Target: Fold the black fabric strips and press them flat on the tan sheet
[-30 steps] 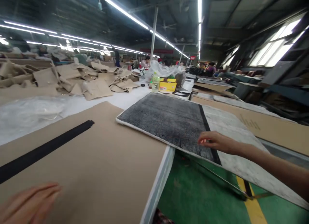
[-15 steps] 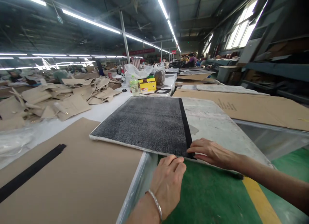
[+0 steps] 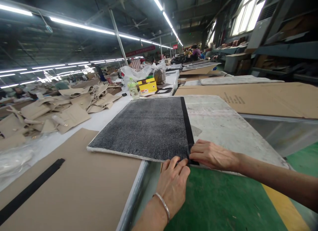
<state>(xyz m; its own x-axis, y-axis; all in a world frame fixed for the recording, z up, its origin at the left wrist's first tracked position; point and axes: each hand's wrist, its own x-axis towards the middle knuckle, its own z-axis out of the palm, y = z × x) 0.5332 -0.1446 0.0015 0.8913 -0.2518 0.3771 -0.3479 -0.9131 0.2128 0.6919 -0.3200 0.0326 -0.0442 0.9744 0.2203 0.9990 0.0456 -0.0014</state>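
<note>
A dark grey textured sheet [image 3: 141,128] lies on a pale, worn board [image 3: 216,121]. Along the sheet's right side runs a black strip [image 3: 186,121]. My right hand [image 3: 213,156] has its fingers pressed together on the near end of this strip. Close beside it, my left hand [image 3: 174,183], with a silver bangle at the wrist, curls its fingers over the sheet's near edge by the same corner. Both thumbs are mostly hidden, as is whatever lies beneath the fingertips.
To the left, another black strip [image 3: 32,188] rests on a large beige sheet [image 3: 94,191]. Beige cut pieces [image 3: 72,108] are heaped behind it. A yellow box [image 3: 147,86] and a clear bottle [image 3: 133,89] stand beyond the board. Brown cardboard [image 3: 263,98] lies at right, above green floor.
My left fingers have come up onto the near edge of the dark sheet. The right hand has shifted slightly left at the strip's end. The camera view has tilted a little.
</note>
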